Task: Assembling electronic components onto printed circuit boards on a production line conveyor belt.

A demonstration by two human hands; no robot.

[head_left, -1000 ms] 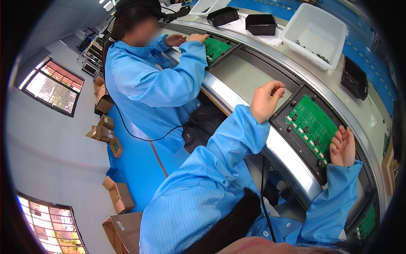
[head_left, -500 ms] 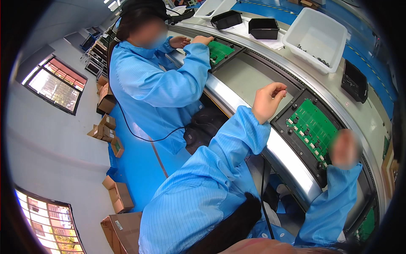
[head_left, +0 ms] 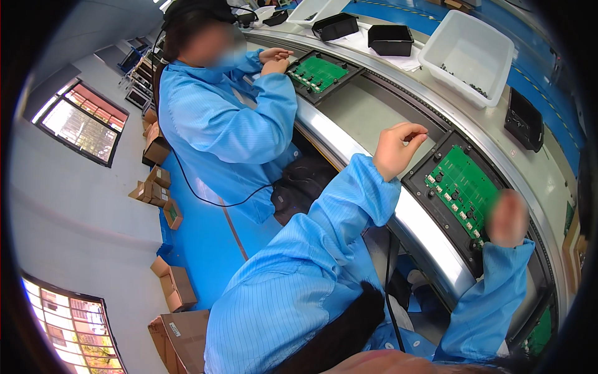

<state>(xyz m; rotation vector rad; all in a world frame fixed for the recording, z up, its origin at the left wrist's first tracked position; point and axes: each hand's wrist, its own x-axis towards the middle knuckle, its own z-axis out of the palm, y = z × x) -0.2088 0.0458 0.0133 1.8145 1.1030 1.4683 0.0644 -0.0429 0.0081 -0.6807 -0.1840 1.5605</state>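
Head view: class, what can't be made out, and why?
In the head view:
Right hand: a blur hides any grip.
Green board beside it: partly behind that hand.
Left hand: anything pinched is too small to tell.
Dark parts in the white bin: too small to identify.
Largest cardboard box: cut by the lower edge.

The person's blue-sleeved left arm (head_left: 330, 227) is reaching diagonally up and to the right. The left hand (head_left: 394, 151) is hovering just beside the left edge of a black tray (head_left: 438, 215), thumb and index fingertips almost meeting (any tiny thing between them is too small to tell). The right forearm (head_left: 489, 293) is slanting upward, and the right hand (head_left: 507, 219), blurred, is overlapping the tray's right edge, hiding its finger pose.
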